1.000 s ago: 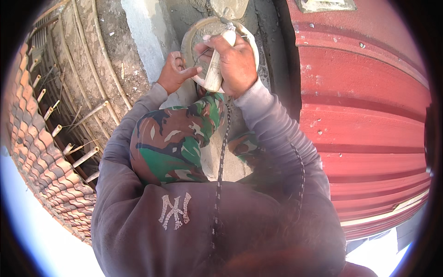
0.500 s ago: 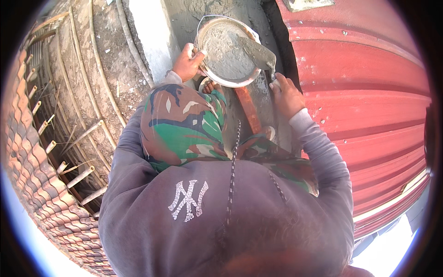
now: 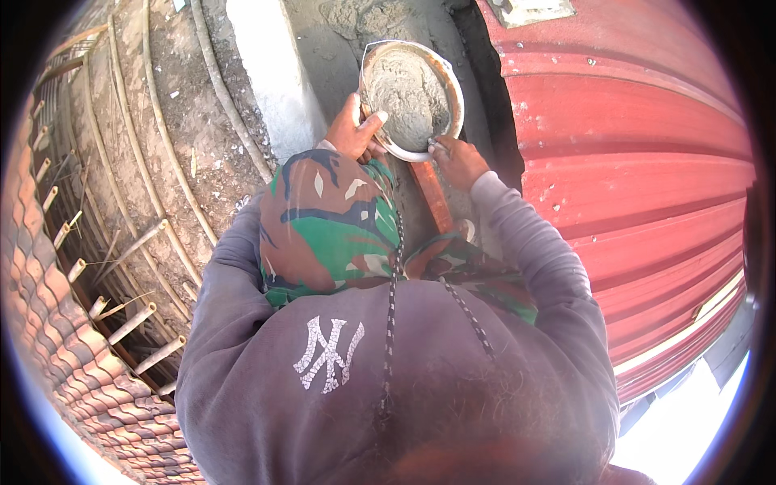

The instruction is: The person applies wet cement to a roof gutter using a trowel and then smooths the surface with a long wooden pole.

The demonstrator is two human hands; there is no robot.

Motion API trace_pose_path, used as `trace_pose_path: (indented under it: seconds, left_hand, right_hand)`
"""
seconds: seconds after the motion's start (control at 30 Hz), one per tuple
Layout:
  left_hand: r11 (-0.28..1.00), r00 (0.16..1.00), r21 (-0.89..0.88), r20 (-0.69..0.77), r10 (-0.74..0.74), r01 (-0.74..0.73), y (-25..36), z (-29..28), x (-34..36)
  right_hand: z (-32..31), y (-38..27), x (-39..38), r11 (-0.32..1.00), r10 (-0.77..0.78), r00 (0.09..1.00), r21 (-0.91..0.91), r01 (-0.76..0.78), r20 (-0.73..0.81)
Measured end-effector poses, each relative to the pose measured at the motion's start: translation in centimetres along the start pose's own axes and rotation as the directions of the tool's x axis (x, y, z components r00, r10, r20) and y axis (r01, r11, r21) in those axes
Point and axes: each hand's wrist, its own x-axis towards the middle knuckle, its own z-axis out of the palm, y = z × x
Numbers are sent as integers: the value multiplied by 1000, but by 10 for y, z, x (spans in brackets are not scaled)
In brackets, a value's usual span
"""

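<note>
My left hand (image 3: 354,133) grips the left side of a round, pale bucket (image 3: 456,105) with a thin wire handle raised on its left. Grey wet mortar (image 3: 404,93) fills the bucket. My right hand (image 3: 457,162) is closed on a trowel (image 3: 433,144) at the bucket's lower right rim; its blade is hidden, apparently sunk in the mortar. Under the bucket, a rusty orange strip (image 3: 432,194) runs toward me. My camouflage-covered knee (image 3: 323,226) is just below my left hand.
A grey mortared surface (image 3: 364,20) lies behind the bucket, beside a white ledge (image 3: 271,81). Red metal roofing (image 3: 630,218) fills the right. On the left are bamboo poles (image 3: 137,137), earth-covered ground (image 3: 202,145) and clay roof tiles (image 3: 73,339).
The trowel's wooden handle left the bucket's middle for its right side, then its blade, earlier visible over the rim, went down into the mortar. My right hand moved right, then back leftward.
</note>
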Motion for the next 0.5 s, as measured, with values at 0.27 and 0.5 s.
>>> trace_pose_path:
  seconds: [0.27,0.5]
  left_hand:
    - [978,998,-199,-5,63,-63,-2,-5,-15]
    - [967,995,-254,-95,-6,-18,7,-10,-27]
  right_hand:
    - [2,-1,1,951,3,997,307,-25,75]
    - [-21,-5,-14,896,-2,998,444,-28,68]
